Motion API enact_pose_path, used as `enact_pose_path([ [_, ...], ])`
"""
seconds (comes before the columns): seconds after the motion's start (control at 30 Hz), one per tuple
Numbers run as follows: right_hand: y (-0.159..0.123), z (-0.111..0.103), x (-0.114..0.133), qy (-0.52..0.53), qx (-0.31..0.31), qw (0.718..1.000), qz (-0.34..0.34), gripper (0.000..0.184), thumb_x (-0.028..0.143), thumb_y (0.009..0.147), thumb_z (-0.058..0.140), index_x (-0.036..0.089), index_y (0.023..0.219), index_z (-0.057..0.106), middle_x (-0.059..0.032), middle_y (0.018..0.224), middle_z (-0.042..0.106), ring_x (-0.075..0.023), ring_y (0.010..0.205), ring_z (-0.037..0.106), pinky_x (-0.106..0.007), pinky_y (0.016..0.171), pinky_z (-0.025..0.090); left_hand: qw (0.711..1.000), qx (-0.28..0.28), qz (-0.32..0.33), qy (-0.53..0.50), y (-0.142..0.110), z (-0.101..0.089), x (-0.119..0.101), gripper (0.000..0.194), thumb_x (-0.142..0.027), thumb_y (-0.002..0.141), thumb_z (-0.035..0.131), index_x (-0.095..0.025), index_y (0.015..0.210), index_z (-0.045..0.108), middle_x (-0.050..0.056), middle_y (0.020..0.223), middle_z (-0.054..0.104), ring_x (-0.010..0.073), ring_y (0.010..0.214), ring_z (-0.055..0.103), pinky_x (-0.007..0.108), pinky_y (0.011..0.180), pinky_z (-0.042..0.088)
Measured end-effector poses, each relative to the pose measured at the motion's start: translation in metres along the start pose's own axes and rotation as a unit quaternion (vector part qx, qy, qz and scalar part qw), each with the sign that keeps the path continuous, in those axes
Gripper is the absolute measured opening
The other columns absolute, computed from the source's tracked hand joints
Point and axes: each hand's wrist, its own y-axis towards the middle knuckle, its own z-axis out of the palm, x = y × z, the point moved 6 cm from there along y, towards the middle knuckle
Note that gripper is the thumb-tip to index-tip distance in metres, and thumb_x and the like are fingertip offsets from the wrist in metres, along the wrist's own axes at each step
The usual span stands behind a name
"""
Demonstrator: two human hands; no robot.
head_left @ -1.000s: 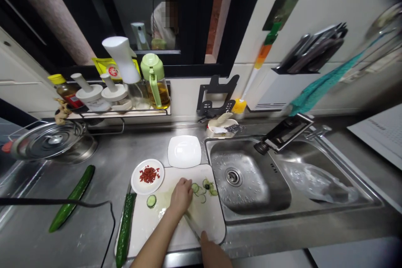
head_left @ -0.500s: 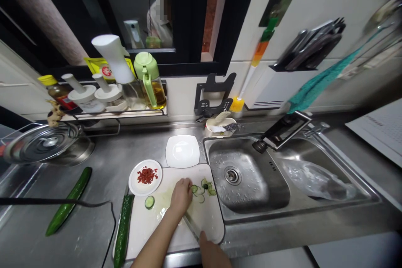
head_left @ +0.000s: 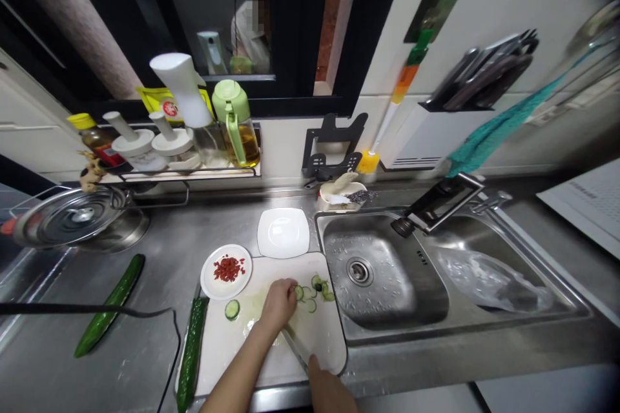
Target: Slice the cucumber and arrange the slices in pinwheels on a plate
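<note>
My left hand (head_left: 278, 303) rests curled on the white cutting board (head_left: 232, 342), its fingers closed on a piece of cucumber that is mostly hidden under them. Cut cucumber slices (head_left: 314, 288) lie just right of its fingertips. My right hand (head_left: 328, 390) at the bottom edge grips the handle of a knife (head_left: 296, 347), whose blade runs up toward my left hand. One loose slice (head_left: 232, 309) lies on the board's left part. A whole cucumber (head_left: 190, 352) lies along the board's left edge.
A small plate of red bits (head_left: 226, 270) and an empty white square plate (head_left: 283, 233) sit behind the board. The steel sink (head_left: 387, 277) is right of it. Another cucumber (head_left: 109, 314), a black cable (head_left: 87, 311) and a pot lid (head_left: 72, 219) are at the left.
Both hands stay where they were on the board and knife; only the camera view shifts slightly.
</note>
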Motion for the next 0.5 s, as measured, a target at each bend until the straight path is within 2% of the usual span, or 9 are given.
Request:
enact_pose_path([
  [0.13,-0.003,0.000,-0.001,0.001,-0.003,1.000,-0.005,0.071,-0.010,0.069,0.037,0.007,0.138,0.033,-0.0219,0.108,0.065,-0.0276,0.103,0.061,-0.038,0.082,0.047,1.000,-0.007,-0.019,-0.011,-0.005,-0.012,0.009,0.027,-0.011,0.076,0.046,-0.016,0.095,0.065,0.006,0.088,0.067,0.0148,0.083,0.059,0.025,0.079,0.041],
  [0.3,0.004,0.004,-0.004,-0.007,-0.008,1.000,-0.006,0.070,-0.009,0.070,0.041,0.008,0.138,0.033,-0.0212,0.106,0.065,-0.0270,0.101,0.062,-0.036,0.081,0.047,1.000,0.008,-0.018,-0.020,-0.014,-0.030,0.015,0.015,-0.012,0.075,0.048,-0.018,0.076,0.062,0.001,0.073,0.062,0.0124,0.072,0.054,0.022,0.067,0.038],
  [0.5,0.000,0.000,-0.007,-0.009,-0.005,1.000,-0.004,0.067,-0.006,0.070,0.044,0.011,0.135,0.037,-0.0186,0.103,0.067,-0.0262,0.099,0.063,-0.034,0.079,0.047,0.998,0.032,-0.036,-0.037,-0.024,-0.044,0.030,0.013,-0.018,0.079,0.046,-0.019,0.079,0.059,-0.003,0.064,0.057,0.0110,0.061,0.050,0.021,0.060,0.035],
])
